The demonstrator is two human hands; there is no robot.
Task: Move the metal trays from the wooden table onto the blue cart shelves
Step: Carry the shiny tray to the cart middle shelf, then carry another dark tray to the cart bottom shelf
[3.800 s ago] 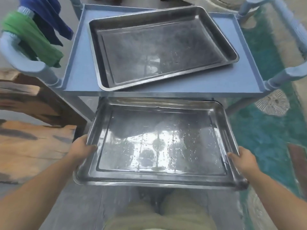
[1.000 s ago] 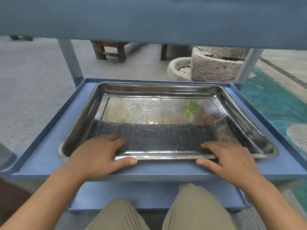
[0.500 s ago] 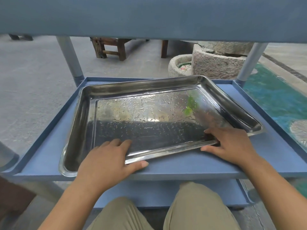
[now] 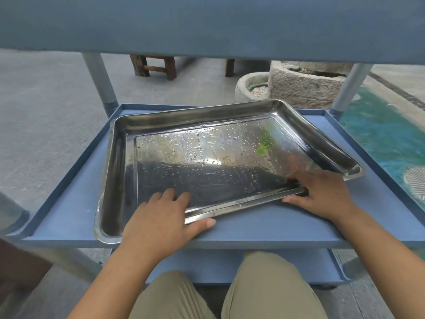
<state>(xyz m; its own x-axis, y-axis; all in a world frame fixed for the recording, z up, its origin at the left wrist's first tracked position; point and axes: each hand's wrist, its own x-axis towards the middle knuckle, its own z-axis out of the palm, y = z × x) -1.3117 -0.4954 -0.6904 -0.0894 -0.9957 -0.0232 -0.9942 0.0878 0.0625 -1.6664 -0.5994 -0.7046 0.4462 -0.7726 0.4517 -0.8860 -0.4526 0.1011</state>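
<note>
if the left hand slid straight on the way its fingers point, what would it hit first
Probably the far wall of the shiny rectangular metal tray: the left hand points across the tray's wet floor, and nothing shows between.

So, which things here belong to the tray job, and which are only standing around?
Belongs to the job: metal tray; blue cart shelf under it; left hand and right hand, both holding the tray's near rim.

Only standing around: wooden stool, stone trough, round stone pot, all on the floor behind the cart.
</note>
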